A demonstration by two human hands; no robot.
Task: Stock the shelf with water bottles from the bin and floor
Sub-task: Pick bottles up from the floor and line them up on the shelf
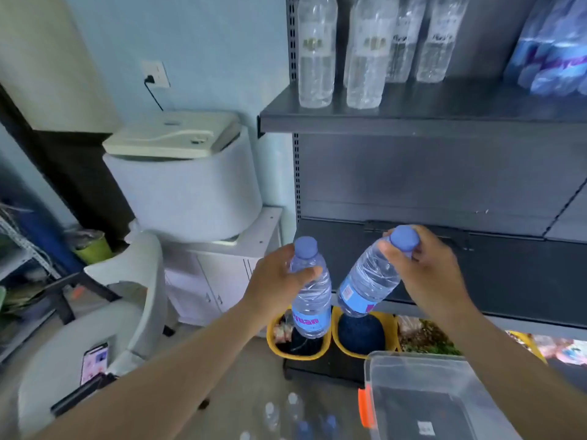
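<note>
Over by the chair side, left hand (276, 281) has fingers wrapped round a water bottle (309, 293), upright, cap up. Right hand (428, 271) pinches the second bottle (368, 281) at its cap, tilted, base toward lower-left, before the shelf (413, 119).

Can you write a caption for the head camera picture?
Left hand and right hand each lift a bottle toward the shelf.
</note>
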